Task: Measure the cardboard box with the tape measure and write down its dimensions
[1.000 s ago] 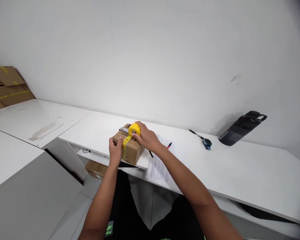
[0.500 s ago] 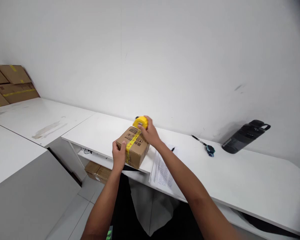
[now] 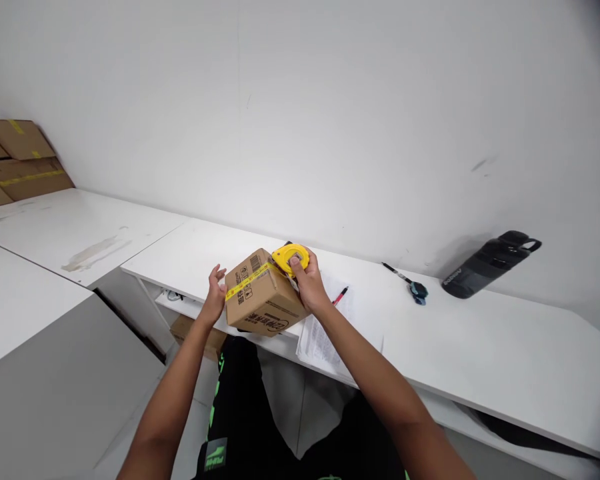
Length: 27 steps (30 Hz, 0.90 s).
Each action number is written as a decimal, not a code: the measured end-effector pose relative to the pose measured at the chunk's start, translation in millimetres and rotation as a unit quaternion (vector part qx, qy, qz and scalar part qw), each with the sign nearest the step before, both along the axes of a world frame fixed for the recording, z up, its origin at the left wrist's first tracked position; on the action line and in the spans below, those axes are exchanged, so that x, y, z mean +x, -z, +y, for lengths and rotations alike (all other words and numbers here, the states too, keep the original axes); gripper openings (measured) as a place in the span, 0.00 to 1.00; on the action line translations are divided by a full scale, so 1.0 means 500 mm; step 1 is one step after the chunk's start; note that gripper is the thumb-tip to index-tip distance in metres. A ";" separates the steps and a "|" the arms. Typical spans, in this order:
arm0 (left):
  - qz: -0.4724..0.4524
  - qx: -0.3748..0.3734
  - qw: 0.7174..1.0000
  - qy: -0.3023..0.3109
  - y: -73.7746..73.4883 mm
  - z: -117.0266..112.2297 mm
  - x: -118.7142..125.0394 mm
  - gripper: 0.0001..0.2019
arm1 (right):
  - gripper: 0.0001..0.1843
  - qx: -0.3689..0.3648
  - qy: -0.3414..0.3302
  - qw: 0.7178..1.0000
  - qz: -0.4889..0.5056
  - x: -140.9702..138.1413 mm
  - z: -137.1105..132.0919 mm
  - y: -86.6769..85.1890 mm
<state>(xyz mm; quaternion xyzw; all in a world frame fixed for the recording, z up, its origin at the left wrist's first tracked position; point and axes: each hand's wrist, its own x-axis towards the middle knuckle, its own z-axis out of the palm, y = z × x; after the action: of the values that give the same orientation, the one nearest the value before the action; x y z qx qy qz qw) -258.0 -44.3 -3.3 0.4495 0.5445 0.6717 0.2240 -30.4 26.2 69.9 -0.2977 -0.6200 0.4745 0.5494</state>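
A small brown cardboard box [image 3: 260, 300] sits tilted at the front edge of the white desk [image 3: 480, 340]. My right hand [image 3: 307, 283] is closed around a yellow tape measure [image 3: 290, 257] at the box's right top corner. Its yellow blade [image 3: 245, 281] runs across the box's upper edge to the left. My left hand [image 3: 214, 297] presses the blade's end against the box's left side, fingers partly spread.
Printed paper [image 3: 325, 333] and a red pen [image 3: 340, 295] lie right of the box. Farther right lie a black pen [image 3: 394, 271], a small blue object [image 3: 419, 291] and a dark bottle [image 3: 490, 263] on its side. Cardboard boxes [image 3: 15, 160] are stacked far left.
The box has been turned and tipped, so another face shows. The tape measure moved from the box's far side to its right top corner, and the blade now spans a different edge.
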 end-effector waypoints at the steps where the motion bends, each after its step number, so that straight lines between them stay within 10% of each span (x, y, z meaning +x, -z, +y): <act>1: 0.043 -0.017 0.999 -0.005 0.000 0.001 -0.027 0.43 | 0.32 0.010 -0.001 1.000 -0.007 -0.005 0.000 -0.005; 5: 0.169 -0.131 0.974 -0.077 -0.016 0.009 -0.091 0.48 | 0.35 0.025 -0.012 0.999 -0.045 -0.046 0.006 -0.034; 9: 0.054 -0.234 0.964 -0.114 -0.068 0.039 -0.090 0.40 | 0.35 0.002 -0.040 0.990 -0.135 -0.121 0.008 -0.061; 17: -0.138 -0.116 0.974 0.140 -0.117 0.029 -0.037 0.35 | 0.32 0.091 -0.111 0.957 -0.251 -0.204 0.050 -0.080; 27: -0.132 -0.050 0.990 0.016 -0.103 0.002 0.019 0.32 | 0.28 0.262 -0.156 0.893 -0.330 -0.166 0.048 -0.059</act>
<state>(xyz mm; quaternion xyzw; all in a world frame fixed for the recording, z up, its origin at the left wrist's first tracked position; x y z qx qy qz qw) -248.7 -43.3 47.9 0.3537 0.5360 0.6933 0.3269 -113.4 50.2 99.1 -0.1812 -0.9060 0.2490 0.2904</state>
